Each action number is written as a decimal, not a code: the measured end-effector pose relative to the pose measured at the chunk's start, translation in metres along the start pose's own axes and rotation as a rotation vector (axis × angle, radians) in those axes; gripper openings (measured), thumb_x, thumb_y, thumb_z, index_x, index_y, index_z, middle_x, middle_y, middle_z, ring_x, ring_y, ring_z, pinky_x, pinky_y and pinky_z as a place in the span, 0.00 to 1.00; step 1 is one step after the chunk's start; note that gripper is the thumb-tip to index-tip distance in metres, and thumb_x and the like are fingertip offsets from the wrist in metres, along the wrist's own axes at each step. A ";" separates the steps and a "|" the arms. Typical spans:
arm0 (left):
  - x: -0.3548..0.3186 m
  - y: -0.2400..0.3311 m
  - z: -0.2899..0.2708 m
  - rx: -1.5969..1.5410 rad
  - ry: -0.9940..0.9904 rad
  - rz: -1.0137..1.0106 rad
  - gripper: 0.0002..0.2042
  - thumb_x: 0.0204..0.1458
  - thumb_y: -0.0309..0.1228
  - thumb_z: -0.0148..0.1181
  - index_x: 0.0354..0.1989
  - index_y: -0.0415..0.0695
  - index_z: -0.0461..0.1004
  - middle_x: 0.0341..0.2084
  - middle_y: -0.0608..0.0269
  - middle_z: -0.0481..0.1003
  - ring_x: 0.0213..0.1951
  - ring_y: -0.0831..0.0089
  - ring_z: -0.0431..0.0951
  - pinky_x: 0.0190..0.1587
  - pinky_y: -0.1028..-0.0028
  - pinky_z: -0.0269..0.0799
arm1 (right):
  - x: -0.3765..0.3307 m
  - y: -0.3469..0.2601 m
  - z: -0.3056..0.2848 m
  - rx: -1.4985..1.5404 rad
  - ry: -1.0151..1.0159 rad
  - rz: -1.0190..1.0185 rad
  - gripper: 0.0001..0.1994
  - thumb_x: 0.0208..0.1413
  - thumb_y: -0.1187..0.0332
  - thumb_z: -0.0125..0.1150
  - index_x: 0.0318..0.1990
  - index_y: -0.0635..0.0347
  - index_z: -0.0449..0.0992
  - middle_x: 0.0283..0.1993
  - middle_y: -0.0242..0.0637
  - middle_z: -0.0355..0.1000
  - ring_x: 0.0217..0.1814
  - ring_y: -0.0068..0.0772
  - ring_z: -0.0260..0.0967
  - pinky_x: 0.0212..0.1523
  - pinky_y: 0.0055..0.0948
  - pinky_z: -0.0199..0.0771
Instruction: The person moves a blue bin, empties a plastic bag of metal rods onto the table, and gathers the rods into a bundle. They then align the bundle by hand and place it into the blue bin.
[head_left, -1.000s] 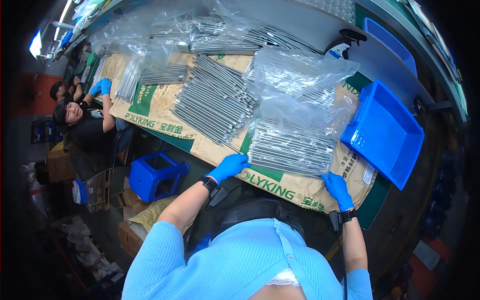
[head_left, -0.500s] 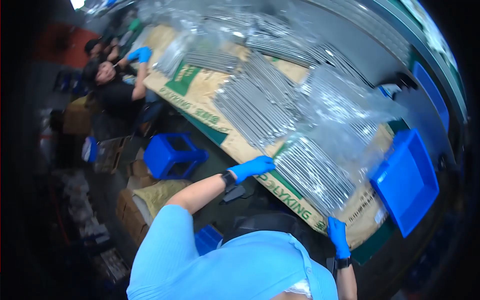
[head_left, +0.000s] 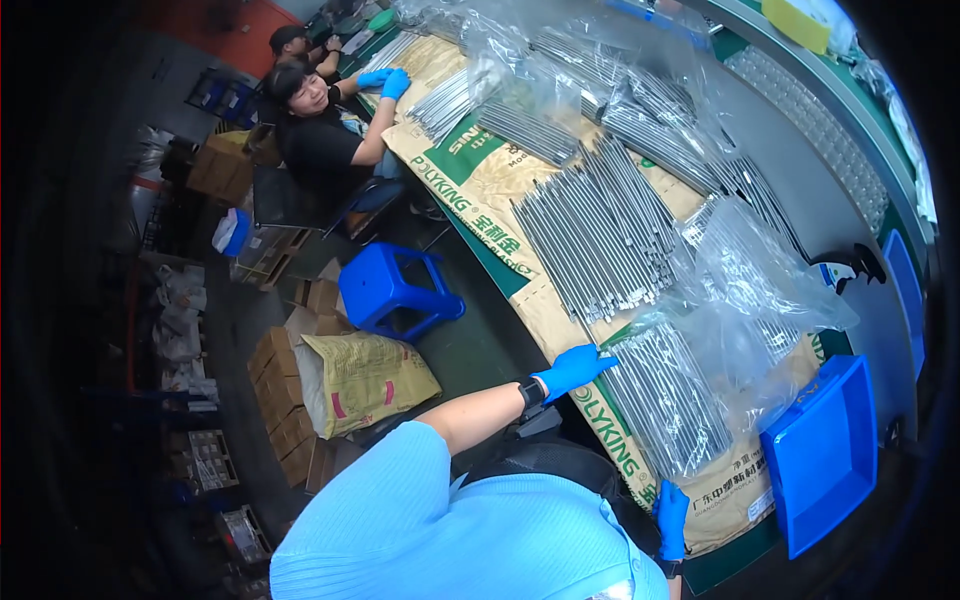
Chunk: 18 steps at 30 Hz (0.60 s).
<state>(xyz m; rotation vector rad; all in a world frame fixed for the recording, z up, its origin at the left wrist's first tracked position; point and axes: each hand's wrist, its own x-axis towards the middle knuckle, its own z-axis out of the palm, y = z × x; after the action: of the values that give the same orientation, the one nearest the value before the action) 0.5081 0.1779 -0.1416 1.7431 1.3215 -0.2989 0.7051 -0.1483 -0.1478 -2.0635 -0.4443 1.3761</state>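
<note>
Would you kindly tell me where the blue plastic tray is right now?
In the head view, the blue plastic tray sits at the table's lower right, just right of the bagged bundle of metal rods and above the person's right hand.

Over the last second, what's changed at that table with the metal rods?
The view swung left, showing more floor. The left hand stays at the near corner of the bagged rod bundle; the right hand stays at the sack edge. Rods, blue tray and stool stayed put.

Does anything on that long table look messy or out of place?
Mostly orderly. The crumpled clear plastic bag lies loosely over the bundle of metal rods by the left hand, beside the blue tray.
</note>
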 end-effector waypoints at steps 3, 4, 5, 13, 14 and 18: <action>0.004 -0.009 0.008 -0.037 0.024 0.067 0.29 0.49 0.59 0.44 0.32 0.40 0.70 0.31 0.47 0.74 0.34 0.48 0.73 0.39 0.56 0.67 | 0.004 0.003 0.007 -0.045 0.070 -0.028 0.18 0.56 0.60 0.51 0.26 0.69 0.72 0.15 0.43 0.66 0.14 0.32 0.64 0.16 0.32 0.60; 0.004 -0.013 0.010 -0.056 0.035 0.098 0.28 0.49 0.59 0.44 0.32 0.41 0.70 0.31 0.47 0.74 0.34 0.48 0.73 0.39 0.57 0.67 | 0.006 0.004 0.009 -0.044 0.070 -0.030 0.18 0.56 0.60 0.51 0.26 0.69 0.72 0.15 0.43 0.66 0.14 0.32 0.64 0.16 0.32 0.60; 0.006 -0.018 0.011 -0.055 0.037 0.100 0.28 0.49 0.59 0.44 0.32 0.41 0.70 0.31 0.47 0.74 0.34 0.48 0.73 0.39 0.57 0.67 | 0.007 0.006 0.011 -0.134 0.125 -0.093 0.17 0.56 0.60 0.51 0.27 0.69 0.72 0.16 0.45 0.67 0.16 0.35 0.64 0.18 0.33 0.61; 0.019 -0.021 0.013 -0.452 -0.196 0.070 0.20 0.52 0.50 0.48 0.36 0.44 0.73 0.25 0.62 0.72 0.24 0.70 0.72 0.23 0.69 0.67 | 0.012 0.028 0.005 -0.429 0.201 -0.342 0.11 0.52 0.70 0.51 0.39 0.68 0.72 0.26 0.53 0.70 0.27 0.51 0.68 0.26 0.41 0.63; 0.023 -0.028 0.017 -0.541 -0.203 0.074 0.18 0.52 0.48 0.49 0.36 0.45 0.73 0.24 0.65 0.71 0.21 0.74 0.70 0.19 0.74 0.64 | 0.012 0.030 -0.001 -0.469 0.060 -0.447 0.13 0.50 0.75 0.50 0.44 0.67 0.70 0.31 0.53 0.71 0.30 0.52 0.68 0.26 0.41 0.64; 0.032 -0.054 0.016 -0.909 -0.392 -0.104 0.14 0.53 0.45 0.49 0.27 0.47 0.70 0.17 0.70 0.64 0.15 0.82 0.59 0.15 0.80 0.51 | 0.011 0.022 -0.003 -0.769 0.136 -0.715 0.18 0.42 0.81 0.50 0.44 0.64 0.70 0.28 0.50 0.67 0.29 0.51 0.66 0.26 0.43 0.62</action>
<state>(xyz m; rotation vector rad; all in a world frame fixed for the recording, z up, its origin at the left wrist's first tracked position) 0.4791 0.1873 -0.1988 0.8027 1.0153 -0.0608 0.7107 -0.1597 -0.1694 -2.1682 -1.6558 0.6611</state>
